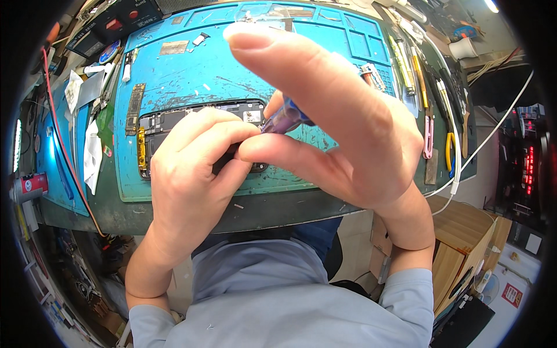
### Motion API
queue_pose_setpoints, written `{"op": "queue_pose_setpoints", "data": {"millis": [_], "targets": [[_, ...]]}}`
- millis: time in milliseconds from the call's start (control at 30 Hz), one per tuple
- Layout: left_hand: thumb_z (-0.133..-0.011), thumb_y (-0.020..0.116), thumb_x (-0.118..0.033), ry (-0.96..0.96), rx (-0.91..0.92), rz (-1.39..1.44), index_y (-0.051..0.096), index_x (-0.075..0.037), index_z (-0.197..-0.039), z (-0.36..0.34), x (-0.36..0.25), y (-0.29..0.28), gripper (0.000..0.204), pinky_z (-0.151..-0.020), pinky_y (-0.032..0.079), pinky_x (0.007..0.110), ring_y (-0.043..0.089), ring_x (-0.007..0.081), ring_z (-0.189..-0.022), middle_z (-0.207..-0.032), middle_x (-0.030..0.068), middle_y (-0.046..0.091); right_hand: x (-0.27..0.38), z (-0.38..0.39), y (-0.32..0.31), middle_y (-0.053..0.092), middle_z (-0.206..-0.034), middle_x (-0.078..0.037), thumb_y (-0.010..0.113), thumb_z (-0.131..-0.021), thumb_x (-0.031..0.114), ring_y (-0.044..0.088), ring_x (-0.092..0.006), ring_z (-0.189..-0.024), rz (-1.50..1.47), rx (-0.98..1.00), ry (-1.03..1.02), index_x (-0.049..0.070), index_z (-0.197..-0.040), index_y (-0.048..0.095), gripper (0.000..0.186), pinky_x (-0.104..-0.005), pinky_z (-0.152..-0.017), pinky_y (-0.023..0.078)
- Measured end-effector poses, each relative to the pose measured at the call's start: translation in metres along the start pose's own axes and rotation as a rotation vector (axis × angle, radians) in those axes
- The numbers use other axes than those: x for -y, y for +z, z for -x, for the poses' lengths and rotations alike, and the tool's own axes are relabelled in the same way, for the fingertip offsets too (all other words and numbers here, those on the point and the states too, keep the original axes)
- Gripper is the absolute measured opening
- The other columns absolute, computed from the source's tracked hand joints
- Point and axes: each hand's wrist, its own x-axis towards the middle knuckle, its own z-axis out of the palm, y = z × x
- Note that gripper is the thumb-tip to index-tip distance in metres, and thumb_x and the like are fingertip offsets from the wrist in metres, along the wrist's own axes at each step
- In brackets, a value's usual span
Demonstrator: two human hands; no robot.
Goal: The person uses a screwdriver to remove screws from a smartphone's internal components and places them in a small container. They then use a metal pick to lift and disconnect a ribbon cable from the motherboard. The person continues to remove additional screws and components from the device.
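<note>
An opened smartphone (165, 123), its inner parts exposed, lies on the blue work mat (180, 78). My left hand (194, 148) rests over its middle, fingers curled and the thumb meeting the index finger. Anything in that pinch is hidden. My right hand (365, 133) holds a screwdriver (284, 118) with a blue and purple handle, tilted toward the phone near my left fingertips. One right finger is raised high above the handle, while the thumb reaches to my left fingers. Both hands cover much of the phone. A yellow strip (141, 149) sits at its left end.
Left of the phone lies a narrow circuit board (135, 108). Small metal pieces (200, 39) are scattered farther back. Tweezers, pens and yellow-handled pliers (450, 152) line the right side, beside a white cable (458, 156). A red cable (55, 130) runs down the left.
</note>
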Motion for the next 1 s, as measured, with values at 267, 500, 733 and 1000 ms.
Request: {"op": "queue_pose_setpoints", "data": {"millis": [267,500,733,1000], "targets": [[-0.079,0.08,0.0,0.009,-0.013,-0.035,0.074,-0.003,-0.097,0.001,0.0,0.001,0.019,-0.076,0.056,0.037,0.07,0.0281,-0.086,-0.093,0.0096,0.071,0.002,-0.002,-0.002,0.051,-0.071,0.0,0.071,-0.078,0.005,0.055,-0.0148,-0.056,0.052,0.017,-0.013,0.006,-0.137,0.069,0.058,-0.0298,-0.05,0.047],[-0.08,0.079,0.001,0.009,-0.008,-0.018,0.074,-0.003,-0.097,0.0,-0.001,0.001,0.018,-0.076,0.056,0.038,0.07,0.0286,-0.086,-0.093,0.0097,0.071,0.008,-0.004,-0.01,0.048,-0.07,0.001,0.071,-0.077,0.008,0.052,-0.0149,-0.055,0.18,0.031,-0.038,0.01,-0.137,0.07,0.06,-0.0304,-0.05,0.047],[-0.081,0.079,0.001,0.021,0.011,-0.037,0.073,-0.002,-0.097,0.0,0.0,-0.001,0.018,-0.076,0.056,0.038,0.069,0.0288,-0.086,-0.093,0.0099,0.071,0.011,-0.005,-0.009,0.045,-0.07,0.002,0.071,-0.077,0.01,0.051,-0.0151,-0.054,0.242,-0.001,-0.065,0.015,-0.138,0.07,0.062,-0.0308,-0.05,0.047],[-0.08,0.079,0.002,0.026,-0.002,-0.054,0.073,-0.002,-0.097,0.0,-0.001,0.0,0.018,-0.076,0.056,0.038,0.069,0.0292,-0.086,-0.093,0.0102,0.071,0.007,-0.004,-0.004,0.051,-0.08,-0.002,0.073,-0.078,0.01,0.056,-0.0175,-0.062,0.147,-0.032,-0.055,0.012,-0.137,0.07,0.059,-0.0312,-0.056,0.05]]}}
